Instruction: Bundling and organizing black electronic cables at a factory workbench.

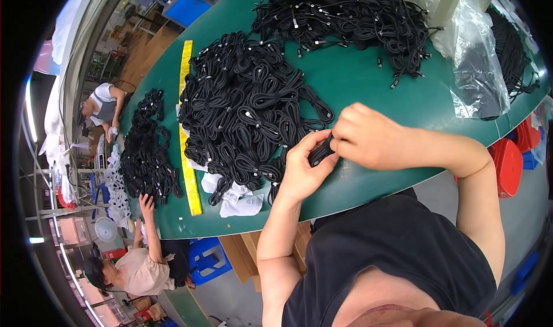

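Near the table's front edge, my left hand point(304, 167) is closed round a coiled black cable point(320, 152). Its fingers and thumb wrap the coil from both sides. My right hand point(371, 138) meets it from the right, fingertips pinched at the coil's upper end; what exactly they grip there is partly hidden. Just left of my hands rises a big heap of bundled black cables point(242, 105), coiled and tied. Farther back lies a second pile of black cables point(345, 16), looser, with silver connectors showing.
A yellow strip point(189, 131) parts the heap from another cable pile point(148, 148) on the green table point(380, 99). White bags point(242, 203) lie by the front edge. A clear plastic bag point(478, 68) and red stools point(507, 167) are on the right. Two people point(138, 269) work at left.
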Tool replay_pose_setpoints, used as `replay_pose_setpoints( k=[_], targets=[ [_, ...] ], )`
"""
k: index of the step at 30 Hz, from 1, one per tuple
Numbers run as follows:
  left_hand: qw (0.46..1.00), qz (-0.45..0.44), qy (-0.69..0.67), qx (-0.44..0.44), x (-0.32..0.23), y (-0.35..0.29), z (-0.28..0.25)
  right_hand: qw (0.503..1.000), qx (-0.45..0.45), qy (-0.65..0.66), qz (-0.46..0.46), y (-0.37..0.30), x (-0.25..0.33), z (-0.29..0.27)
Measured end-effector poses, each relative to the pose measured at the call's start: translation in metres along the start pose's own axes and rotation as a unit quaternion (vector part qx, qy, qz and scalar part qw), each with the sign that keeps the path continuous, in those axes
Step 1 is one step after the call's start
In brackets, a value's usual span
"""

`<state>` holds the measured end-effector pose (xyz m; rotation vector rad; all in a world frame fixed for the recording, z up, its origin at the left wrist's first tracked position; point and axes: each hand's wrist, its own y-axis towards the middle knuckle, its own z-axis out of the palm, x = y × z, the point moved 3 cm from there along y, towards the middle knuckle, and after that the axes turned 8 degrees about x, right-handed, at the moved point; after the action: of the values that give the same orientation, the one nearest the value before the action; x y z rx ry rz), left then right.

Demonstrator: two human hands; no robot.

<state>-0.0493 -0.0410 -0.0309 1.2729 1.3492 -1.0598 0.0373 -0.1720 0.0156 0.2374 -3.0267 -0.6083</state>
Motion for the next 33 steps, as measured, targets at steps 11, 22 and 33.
replay_pose_setpoints(
  k=[11,22,33],
  targets=[
    [0.982,0.082,0.169,0.004,-0.013,-0.003,-0.001,0.888,-0.027,0.371,0.271,-0.008,-0.031,0.007],
    [0.980,-0.030,0.188,-0.051,0.009,-0.003,0.002,0.936,-0.045,0.202,0.284,-0.012,-0.030,0.023],
    [0.987,-0.115,-0.085,-0.070,0.022,-0.011,-0.007,0.643,0.005,0.676,0.361,-0.020,-0.050,0.030]
  ],
)
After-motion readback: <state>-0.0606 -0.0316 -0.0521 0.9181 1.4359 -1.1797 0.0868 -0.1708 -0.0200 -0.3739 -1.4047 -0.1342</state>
